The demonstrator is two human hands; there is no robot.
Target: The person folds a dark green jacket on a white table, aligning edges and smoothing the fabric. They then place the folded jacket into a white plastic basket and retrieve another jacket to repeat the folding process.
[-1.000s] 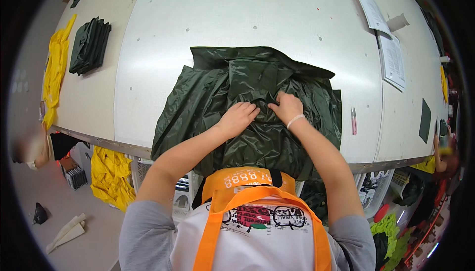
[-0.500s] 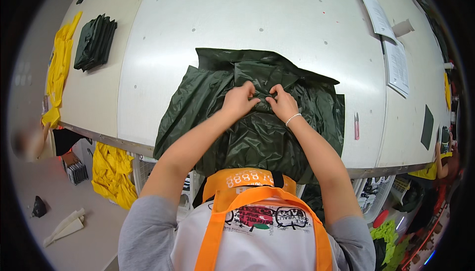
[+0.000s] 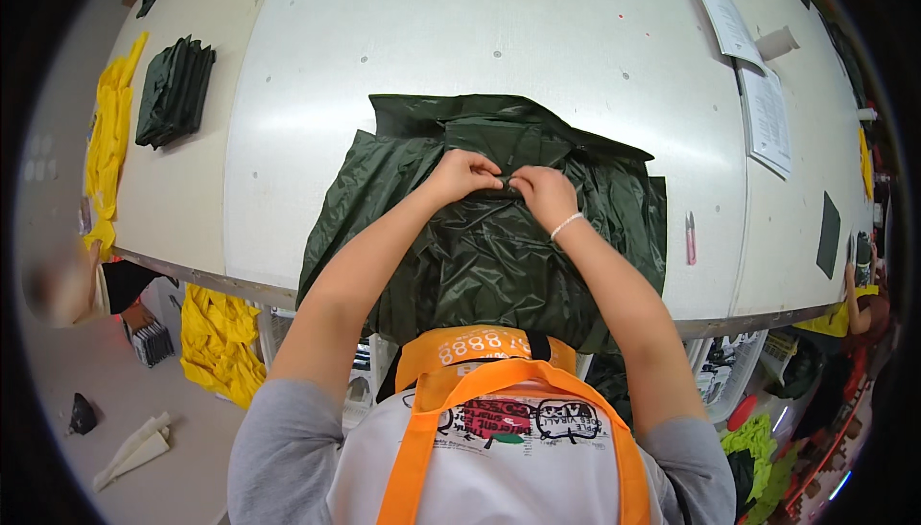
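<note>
A dark green, shiny waterproof garment (image 3: 504, 266) lies spread in front of me, its near part hanging over the table's edge against my orange apron. A wide flap of the same fabric lies at its far side. My left hand (image 3: 464, 176) pinches the fabric near the garment's upper middle, thumb and fingers closed. Right beside it, my right hand (image 3: 547, 194), with a white beaded bracelet at the wrist, pinches the same fold. The fingertips of both hands nearly meet. Exactly what lies under the fingertips is hidden.
Small pink-handled snips (image 3: 691, 239) lie right of the garment. Printed sheets (image 3: 765, 117) and a white roll (image 3: 776, 43) are farther right. At the left stand a folded dark green stack (image 3: 176, 92) and yellow fabric (image 3: 108, 141). Other people are at both sides.
My hands have come closer together, and the right one has turned with its fingers now pinched on the fold. The view has shifted slightly.
</note>
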